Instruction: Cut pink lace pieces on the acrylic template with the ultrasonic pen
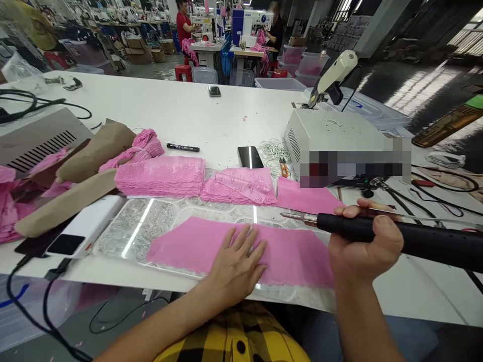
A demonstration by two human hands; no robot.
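My left hand (239, 261) lies flat with fingers spread on a piece of pink fabric (181, 246). The fabric is stretched out over a clear patterned mat (124, 231) at the table's front edge. In my right hand (364, 251) is a thick black handheld tool (430, 241) with a pointed metal tip. Its tip points left, apparently above the fabric's far edge; contact cannot be made out. A thin metal strip (411, 218) also runs along my right fingers. Behind the mat sit folded pink lace stacks (162, 176), a second lace pile (241, 186) and plain pink fabric (307, 195).
A grey box unit (339, 130) with cables stands at the right, another (41, 136) at the left. A phone (250, 157), orange-handled snips (284, 167), a tangle of white thread (273, 151) and a black marker (183, 147) lie behind. A white power bank (83, 231) sits left. People work at sewing machines beyond.
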